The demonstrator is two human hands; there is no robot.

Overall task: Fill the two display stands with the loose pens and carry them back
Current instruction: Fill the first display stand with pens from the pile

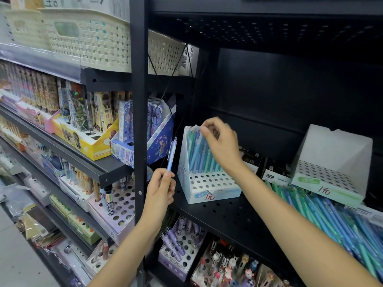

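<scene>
Hands number two, stands two, and the black shelf (223, 216) they sit on serves as the landmark. Left of that shelf's front post, the left hand (160, 188) is curled closed around the lower end of one light blue pen (171, 155), which points up and leans slightly right, clear of everything else. On the shelf near its left end stands the first stand (204, 183), a white and pale blue box with a holed front; its back rows hold a packed bank of blue and teal pens, too many to count, while several front rows of holes are bare. The right hand (220, 141) reaches over the top of those pens, fingers pinched together at their caps; whether it grips one I cannot tell. Bare perforated shelf lies in front of this stand out to the front edge. Further right on the shelf sits the second stand (331, 162), white and green, with no pens in its holes. In front of it, a loose heap of pens (331, 214) in blue and green runs to the shelf's right front edge, uncountable.
</scene>
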